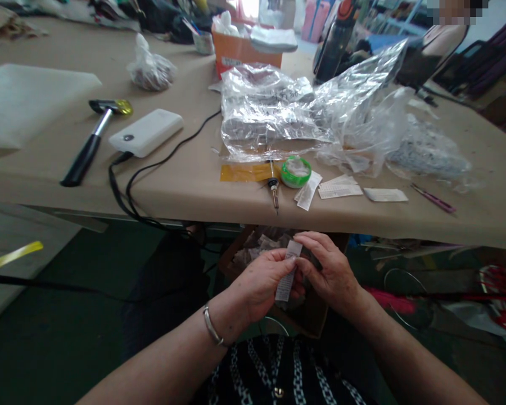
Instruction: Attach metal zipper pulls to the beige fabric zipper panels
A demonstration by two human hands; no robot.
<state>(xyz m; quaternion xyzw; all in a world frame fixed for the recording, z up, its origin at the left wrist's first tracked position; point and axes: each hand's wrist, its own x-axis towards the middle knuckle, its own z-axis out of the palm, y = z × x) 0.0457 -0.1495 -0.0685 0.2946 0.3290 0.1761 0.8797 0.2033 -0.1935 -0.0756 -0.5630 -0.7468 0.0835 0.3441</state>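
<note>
A narrow white printed label (284, 287) is between my two hands, over my lap below the table edge. My left hand (265, 280) pinches it between thumb and fingers, with a metal bangle on that wrist. The fingers of my right hand (329, 274) close on the label's upper right side; whether anything small lies under those fingertips is hidden. Under my hands stands a cardboard box (316, 316) with small clear packets (253, 251) in it. On the table ahead lie more printed labels (340, 187), a green round tub (296, 172) and a pen-like tool with a metal tip (274, 191).
Purple tweezers (433, 198) lie right of the labels. Clear plastic bags (274, 112) cover the table's middle. A hammer (93, 140), a white power bank (147, 133) with a black cable, and a tied bag (150, 70) are left. A dark bottle (336, 42) stands behind; a person sits far right.
</note>
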